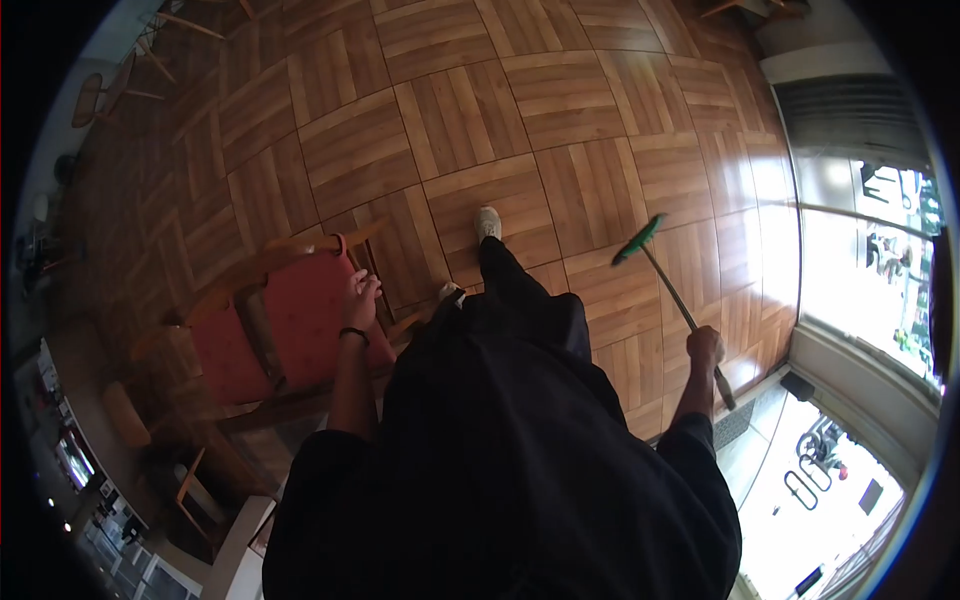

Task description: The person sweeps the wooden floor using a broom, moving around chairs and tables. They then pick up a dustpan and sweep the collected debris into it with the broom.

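Observation:
My right hand [706, 346] is closed round the long handle of a green broom [638, 240]. The broom's head is on or just above the wooden floor [460, 120], ahead and to the right of my feet. On the other side, my left hand [363, 298] hangs with its fingers partly curled and apart, over or beside a red-cushioned wooden chair [312, 318]; whether it touches the chair is not clear. Nothing shows in that hand.
A second red cushion [228, 352] adjoins the first. Further wooden chairs [88, 100] stand at the far left. Along the right side are bright windows [868, 270] and a glass door [815, 500]. One light shoe [488, 224] is stepped forward.

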`<state>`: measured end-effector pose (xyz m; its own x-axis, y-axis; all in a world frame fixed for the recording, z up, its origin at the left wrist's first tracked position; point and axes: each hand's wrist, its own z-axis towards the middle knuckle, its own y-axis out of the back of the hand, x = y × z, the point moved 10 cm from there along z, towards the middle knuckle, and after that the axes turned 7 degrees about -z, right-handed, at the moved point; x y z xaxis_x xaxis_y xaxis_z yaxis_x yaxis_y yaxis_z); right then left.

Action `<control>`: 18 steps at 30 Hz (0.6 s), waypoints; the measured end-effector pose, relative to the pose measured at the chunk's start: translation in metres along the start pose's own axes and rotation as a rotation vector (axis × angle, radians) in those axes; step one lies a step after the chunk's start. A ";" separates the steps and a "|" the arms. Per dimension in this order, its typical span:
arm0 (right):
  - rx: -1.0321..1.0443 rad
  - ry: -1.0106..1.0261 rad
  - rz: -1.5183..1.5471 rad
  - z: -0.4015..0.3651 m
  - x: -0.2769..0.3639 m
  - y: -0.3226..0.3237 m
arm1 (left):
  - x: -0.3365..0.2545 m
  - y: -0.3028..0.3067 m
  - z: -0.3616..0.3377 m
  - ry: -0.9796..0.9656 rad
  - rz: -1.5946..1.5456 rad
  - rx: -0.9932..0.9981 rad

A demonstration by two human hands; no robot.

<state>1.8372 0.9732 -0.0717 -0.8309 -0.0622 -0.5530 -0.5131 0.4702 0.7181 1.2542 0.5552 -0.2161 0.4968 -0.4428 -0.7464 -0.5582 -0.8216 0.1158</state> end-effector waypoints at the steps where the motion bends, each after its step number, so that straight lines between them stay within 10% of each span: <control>1: -0.025 0.007 -0.032 0.020 0.019 0.005 | -0.002 0.000 0.007 -0.011 -0.018 -0.015; 7: -0.173 0.387 -0.128 0.102 0.201 0.045 | -0.056 -0.008 -0.001 -0.014 0.003 -0.161; 12: -0.277 0.887 -0.153 0.038 0.417 0.139 | -0.038 0.008 -0.020 -0.007 -0.089 -0.315; 18: -0.058 1.024 0.056 -0.009 0.607 0.202 | 0.003 0.004 -0.063 0.168 -0.142 -0.445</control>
<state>1.2276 1.0227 -0.2583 -0.6247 -0.7758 0.0884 -0.4549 0.4536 0.7663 1.2951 0.5277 -0.1767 0.6681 -0.3374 -0.6631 -0.1577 -0.9352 0.3170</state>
